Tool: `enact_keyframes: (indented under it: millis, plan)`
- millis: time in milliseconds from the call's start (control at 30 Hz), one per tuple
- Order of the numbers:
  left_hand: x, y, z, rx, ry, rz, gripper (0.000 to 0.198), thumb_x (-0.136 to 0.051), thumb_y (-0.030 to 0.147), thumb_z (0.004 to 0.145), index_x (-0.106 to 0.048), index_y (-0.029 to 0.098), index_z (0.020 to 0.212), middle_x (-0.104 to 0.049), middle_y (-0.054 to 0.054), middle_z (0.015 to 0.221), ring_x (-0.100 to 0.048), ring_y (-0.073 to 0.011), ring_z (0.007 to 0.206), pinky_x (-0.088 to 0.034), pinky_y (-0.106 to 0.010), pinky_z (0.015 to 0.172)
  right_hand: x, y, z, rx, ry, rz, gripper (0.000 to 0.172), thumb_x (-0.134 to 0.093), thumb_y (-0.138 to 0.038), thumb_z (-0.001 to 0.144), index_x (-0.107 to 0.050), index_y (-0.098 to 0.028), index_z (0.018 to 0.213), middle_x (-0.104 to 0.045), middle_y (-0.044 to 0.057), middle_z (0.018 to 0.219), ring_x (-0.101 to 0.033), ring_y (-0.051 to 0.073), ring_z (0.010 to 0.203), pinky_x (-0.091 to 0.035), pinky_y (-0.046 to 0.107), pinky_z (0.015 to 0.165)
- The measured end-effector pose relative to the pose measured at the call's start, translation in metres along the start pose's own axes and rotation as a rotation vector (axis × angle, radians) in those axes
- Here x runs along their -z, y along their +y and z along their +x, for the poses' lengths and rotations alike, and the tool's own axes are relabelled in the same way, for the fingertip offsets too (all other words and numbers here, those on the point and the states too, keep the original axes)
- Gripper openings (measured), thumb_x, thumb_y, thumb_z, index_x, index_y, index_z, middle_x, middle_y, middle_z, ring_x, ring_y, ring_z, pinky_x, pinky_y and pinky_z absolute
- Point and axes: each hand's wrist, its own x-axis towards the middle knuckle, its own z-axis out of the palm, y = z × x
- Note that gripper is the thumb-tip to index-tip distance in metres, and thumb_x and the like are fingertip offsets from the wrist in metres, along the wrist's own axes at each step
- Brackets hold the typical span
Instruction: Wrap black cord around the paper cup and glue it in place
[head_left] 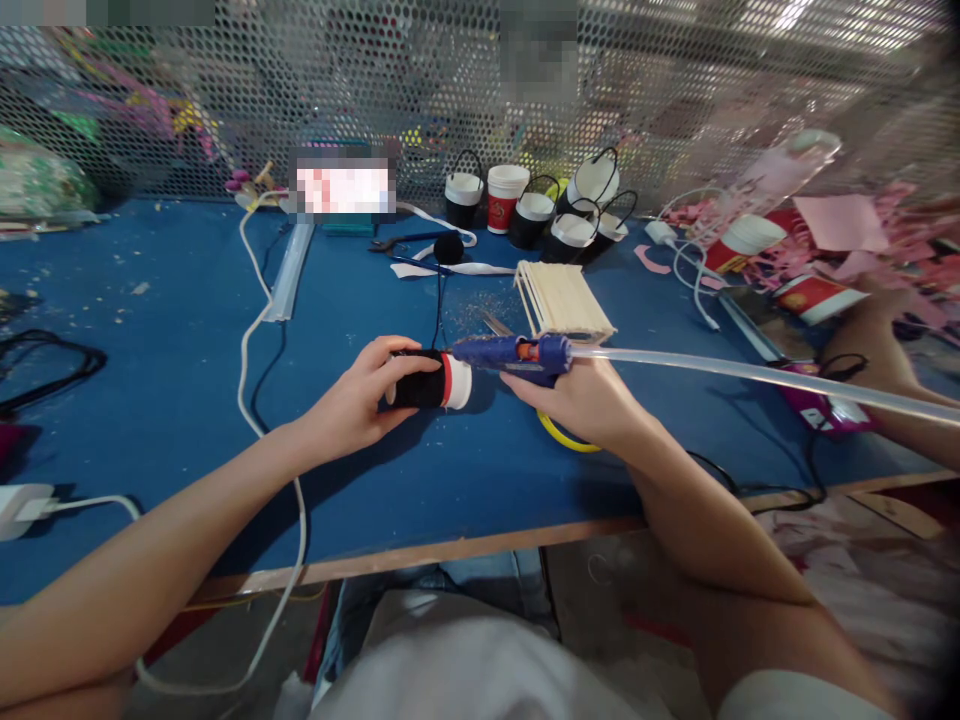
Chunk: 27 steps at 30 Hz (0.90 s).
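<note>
Head view: we are curling the fingers (396, 354) of our left hand (358, 402) around a black cup (424, 382). They are pressed against its dark wrap, with the thumb lying across the top. The black cup is lying on its side on the table, its red band and white rim pointing away from the palm, towards our other hand.

We are closing the fingers (529, 386) of our right hand (589, 402) under and around a blue glue gun (517, 352), gripping it from below. Its nozzle is pointing at the cup's white rim and is just beside it; we cannot tell whether it is touching. A long clear glue stick (750, 372) is running out of the back of the gun, away from the fingers and off to the right.

A yellow ring (564, 436) is showing just under our right palm. Just beyond the gun, a stack of wooden sticks (564, 298) is lying flat. Farther out, a black pompom (448, 247) is sitting near a row of cups with handles (537, 216) and a red and white paper cup (505, 194).

A white cable (251, 335) is winding past our left wrist and over the near edge. Everything is resting on a blue table (150, 340), and a perforated mesh wall (225, 90) is standing behind it. Well to the right of our right hand, another person's arm (874, 345) is lying on the table near pink paper scraps (847, 225).
</note>
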Motion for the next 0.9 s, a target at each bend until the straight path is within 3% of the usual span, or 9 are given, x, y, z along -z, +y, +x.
enact_keyframes:
  millis: [267,633,900]
  plan:
    - [-0.0005,-0.0011,0.0006,0.013,0.020,-0.012,0.043,-0.059,0.015,0.078,-0.044,0.021,0.118,-0.043,-0.011,0.123,-0.043,-0.0228,0.117,-0.040,-0.041,0.099,0.0064,-0.0048,-0.0076,0.011,0.014,-0.046,0.022,-0.052,-0.036,0.079,-0.059,-0.018,0.070,-0.059,0.002,0.060,-0.053,0.015,0.054,-0.037,0.027,0.052]
    - [0.0000,0.0011,-0.0014,-0.025,-0.020,0.024,0.040,-0.054,0.015,0.081,-0.044,0.023,0.119,-0.040,-0.012,0.125,-0.040,-0.0257,0.121,-0.040,-0.044,0.099,0.0006,-0.0015,-0.0007,-0.051,-0.008,0.002,0.024,-0.054,-0.038,0.078,-0.063,-0.016,0.074,-0.062,0.003,0.061,-0.055,0.017,0.056,-0.040,0.028,0.055]
    - [0.0026,-0.0018,-0.0002,0.081,0.030,-0.125,0.046,-0.060,0.021,0.079,-0.044,0.023,0.121,-0.048,-0.009,0.119,-0.046,-0.0226,0.113,-0.041,-0.042,0.096,0.0047,-0.0036,-0.0097,0.006,0.042,0.028,0.019,-0.056,-0.036,0.076,-0.057,-0.019,0.067,-0.058,0.001,0.057,-0.051,0.014,0.051,-0.038,0.026,0.051]
